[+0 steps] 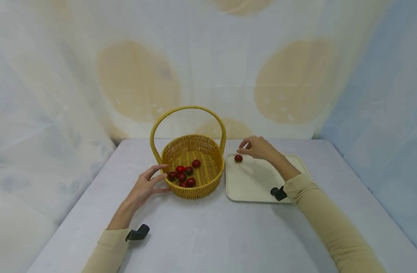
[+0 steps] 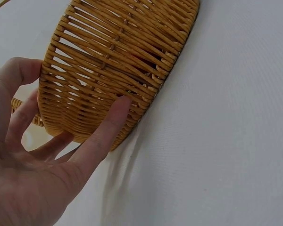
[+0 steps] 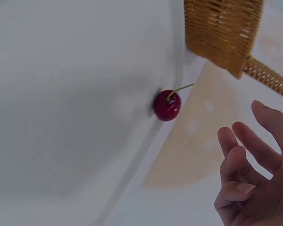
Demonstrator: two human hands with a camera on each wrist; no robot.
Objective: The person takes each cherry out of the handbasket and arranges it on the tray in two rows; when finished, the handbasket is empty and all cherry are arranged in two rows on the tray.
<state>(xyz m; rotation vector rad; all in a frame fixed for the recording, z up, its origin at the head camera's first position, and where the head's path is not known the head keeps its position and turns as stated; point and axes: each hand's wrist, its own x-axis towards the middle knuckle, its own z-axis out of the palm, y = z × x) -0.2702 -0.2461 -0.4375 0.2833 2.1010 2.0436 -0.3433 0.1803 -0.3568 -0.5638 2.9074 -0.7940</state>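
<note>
On the left, a yellow wicker basket (image 1: pixel 194 193) with a tall hooped handle holds several dark red cherries (image 1: pixel 191 182). My left hand (image 1: pixel 147 187) grips the basket's left side, some fingers at the rim and one digit against the outer wall; close up, that woven wall (image 2: pixel 108 61) fills the left wrist view's top. A single cherry (image 1: pixel 238 158) with a green stem lies in the far left corner of a cream tray (image 1: pixel 252 195). Just above it hovers my right hand (image 1: pixel 259 148), fingers loosely bent. In the right wrist view, a gap separates fingers and cherry (image 3: pixel 167 105).
The basket stands just left of the tray on a white-covered table (image 1: pixel 201 235). Its handle (image 1: pixel 188 107) arches high above the rim. Behind hangs a pale curtain (image 1: pixel 215 68) with tan circles. A black wrist device (image 1: pixel 138 232) sits at the left sleeve, another (image 1: pixel 279 193) at the right.
</note>
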